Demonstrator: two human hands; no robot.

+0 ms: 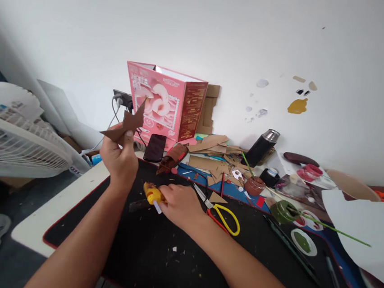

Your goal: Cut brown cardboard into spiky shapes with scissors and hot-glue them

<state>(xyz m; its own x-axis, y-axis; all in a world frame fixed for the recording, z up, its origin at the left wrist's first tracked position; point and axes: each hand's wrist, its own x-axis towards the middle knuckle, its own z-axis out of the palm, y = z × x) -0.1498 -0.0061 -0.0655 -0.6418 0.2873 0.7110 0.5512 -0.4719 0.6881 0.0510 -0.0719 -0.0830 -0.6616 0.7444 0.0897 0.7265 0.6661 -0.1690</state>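
Raised over the left part of the desk, my left hand (pixel 119 157) pinches a brown cut cardboard piece (pixel 131 123) with pointed ends, the thumb pressed on its lower edge. My right hand (pixel 181 202) is closed around a yellow hot glue gun (pixel 153 194) low over the black mat (pixel 172 273). A whitish glue stick (pixel 157 207) pokes out of the gun's rear. Just right of that hand lie scissors (pixel 219 210) with yellow and red handles. Beyond the gun rests a brown painted cardboard form (pixel 173 158), beside a black phone (pixel 155 148).
A pink box (pixel 162 100) stands against the wall. Cardboard scraps (pixel 211 159) cover the back of the desk. On the right are a black thermos (pixel 261 148), a green paint jar (pixel 283 211), a brown paint jar (pixel 254 186) and loose pens. A white fan (pixel 18 145) is at left.
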